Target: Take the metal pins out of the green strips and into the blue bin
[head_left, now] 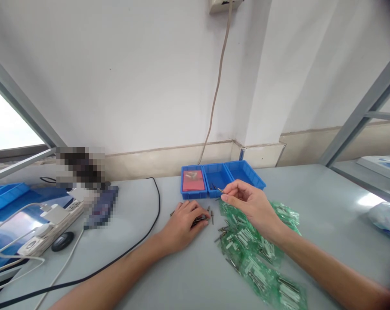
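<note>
Right hand [251, 204]: narrow pinch, thumb and forefinger on one end of a single metal pin [219, 190], seemingly over the near side of the middle bin [218, 172]. Left hand [185, 224]: on the worktop [172, 275], nearer than the middle bin, fingers curled over a heap of pins [198, 221]; whether it grips any, cannot tell. Few dark pieces, likely pins, inside the middle bin. Loose pins [212, 217] between heap and middle bin. Green bags [243, 239] nearer and right of the middle bin, partly under the right arm.

Handling, my judgement: light fingertip pinch suits so slim a piece. One at a time. Release low between walls to limit bounce. Cupped left palm should stop rolling. Keep right wrist off the bags; film could drag.
</note>
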`<state>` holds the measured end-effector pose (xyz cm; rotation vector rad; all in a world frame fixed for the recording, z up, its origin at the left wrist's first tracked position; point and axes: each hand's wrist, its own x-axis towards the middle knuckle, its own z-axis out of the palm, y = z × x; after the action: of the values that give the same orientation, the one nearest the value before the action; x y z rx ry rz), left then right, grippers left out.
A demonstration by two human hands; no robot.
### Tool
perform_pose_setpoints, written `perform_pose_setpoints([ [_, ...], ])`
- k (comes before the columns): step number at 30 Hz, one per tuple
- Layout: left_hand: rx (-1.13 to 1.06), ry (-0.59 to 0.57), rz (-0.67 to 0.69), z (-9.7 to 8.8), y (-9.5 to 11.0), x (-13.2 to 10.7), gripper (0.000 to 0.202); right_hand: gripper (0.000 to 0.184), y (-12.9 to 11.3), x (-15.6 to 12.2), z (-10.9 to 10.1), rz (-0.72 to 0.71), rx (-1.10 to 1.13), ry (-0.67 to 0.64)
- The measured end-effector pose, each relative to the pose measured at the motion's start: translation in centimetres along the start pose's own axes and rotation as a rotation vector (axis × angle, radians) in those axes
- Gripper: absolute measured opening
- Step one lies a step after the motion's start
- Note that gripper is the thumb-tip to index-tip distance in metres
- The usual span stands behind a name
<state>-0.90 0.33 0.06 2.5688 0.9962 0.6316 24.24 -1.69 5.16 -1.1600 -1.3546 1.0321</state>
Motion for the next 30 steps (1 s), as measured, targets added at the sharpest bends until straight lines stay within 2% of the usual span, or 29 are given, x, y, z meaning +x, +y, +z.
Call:
perform_pose_setpoints([
  [8, -0.011, 0.001, 0.001, -0.16, 0.09, -0.03, 0.012, 0.029, -0.24, -0.11, 0.1, -0.003, 0.011, -0.014],
  [22, 0.013, 0.003, -0.001, 0.05, 0.0, -0.03, 0.012, 0.024, -0.04, -0.33, -0.04, 0.008, 0.173, -0.109],
  [30, 0.008, -0.004, 0.002, -0.07, 0.03, -0.03, 0.014, 0.03, -0.17, -0.16, 0.18, 0.046, 0.224, -0.105],
])
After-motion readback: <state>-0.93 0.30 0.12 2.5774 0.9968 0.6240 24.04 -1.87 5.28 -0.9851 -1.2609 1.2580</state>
